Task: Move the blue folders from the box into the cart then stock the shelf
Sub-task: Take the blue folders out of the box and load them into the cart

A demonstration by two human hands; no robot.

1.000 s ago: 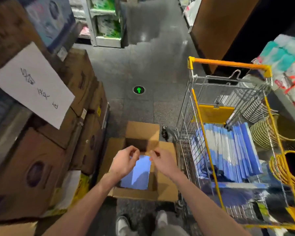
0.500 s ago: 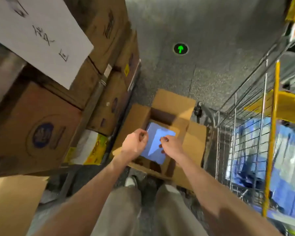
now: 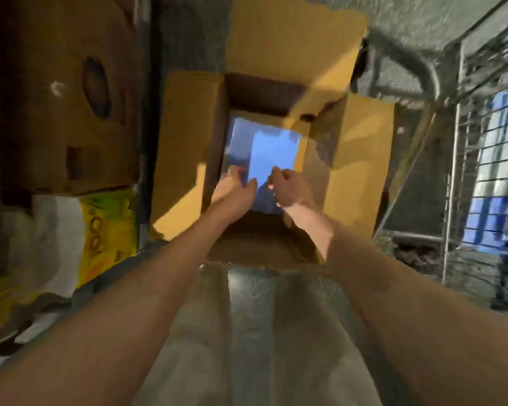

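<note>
The left grip (image 3: 235, 187), a bare hand deep in the open box (image 3: 185, 142), has its fingers laid over the near left corner of the top blue folder (image 3: 273, 155) with the thumb angled toward the middle, so it looks to be pinching that edge. The right grip (image 3: 289, 187) sits just beside it at the near edge, fingers curled. Motion blur hides whether they have closed on the folder or only touch it. The folder lies flat low inside the box, with its long axis running from near to far, so almost all of its length stretches away beyond both grips. Both holds are on one short end, and I judge the far end will sag or drag on the box wall unless the lift goes mostly straight up. The cart (image 3: 452, 177) stands to the right of the box, its wire side close to the right flap, with more blue stock (image 3: 499, 171) behind the mesh. The right grip is nearer the cart, so the carry likely leads rightward.
</note>
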